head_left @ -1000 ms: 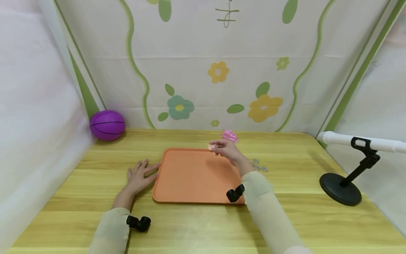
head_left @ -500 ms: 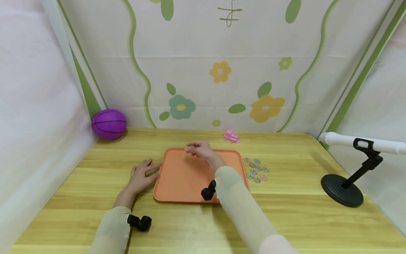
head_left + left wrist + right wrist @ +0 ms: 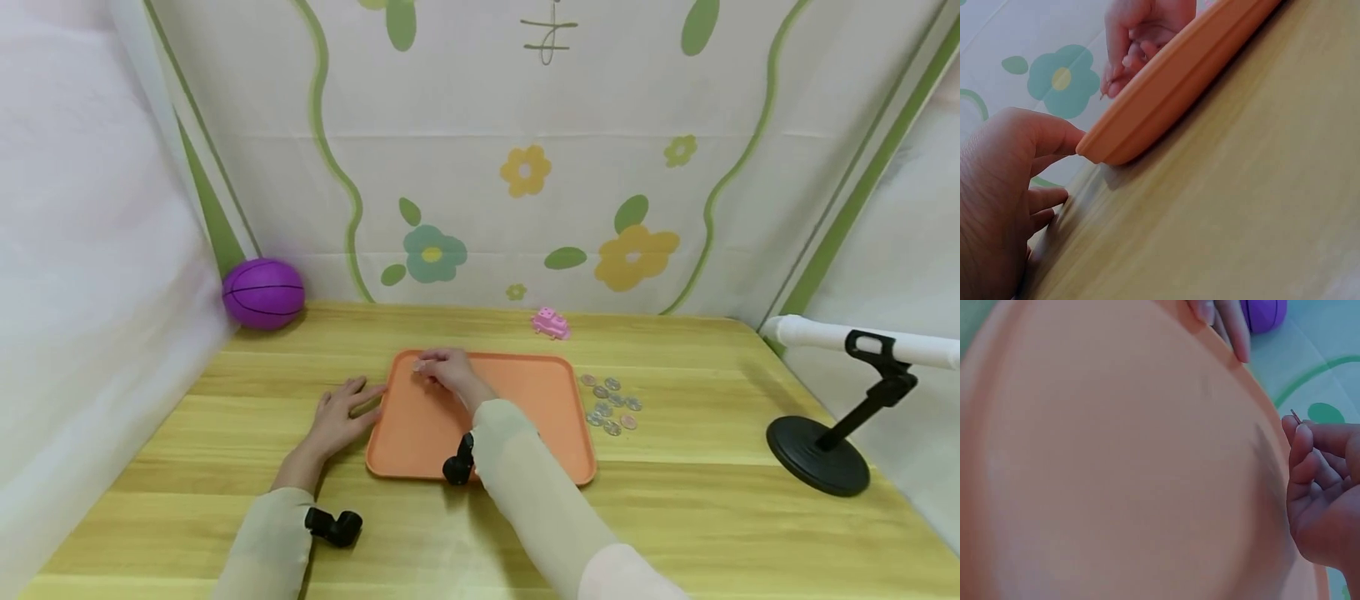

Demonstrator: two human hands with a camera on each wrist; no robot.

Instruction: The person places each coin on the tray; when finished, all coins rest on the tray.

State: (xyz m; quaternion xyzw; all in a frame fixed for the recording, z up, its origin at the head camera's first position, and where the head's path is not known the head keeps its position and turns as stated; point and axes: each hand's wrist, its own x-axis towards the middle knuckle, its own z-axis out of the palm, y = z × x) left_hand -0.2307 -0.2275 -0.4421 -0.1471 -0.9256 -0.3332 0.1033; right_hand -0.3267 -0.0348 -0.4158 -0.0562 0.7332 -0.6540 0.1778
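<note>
Your right hand (image 3: 442, 372) pinches a coin (image 3: 1295, 416) over the orange tray (image 3: 525, 433); your left hand (image 3: 341, 412) rests flat on the wooden table (image 3: 675, 500) before flowered walls (image 3: 480, 167).

The right hand (image 3: 442, 372) pinches something tiny over the far left corner of the orange tray (image 3: 525, 433), too small to make out; only a thin edge shows in the right wrist view. The coins (image 3: 611, 404) on the bench are too small to read, and the left wrist view cuts off most of the left hand (image 3: 997, 200).
</note>
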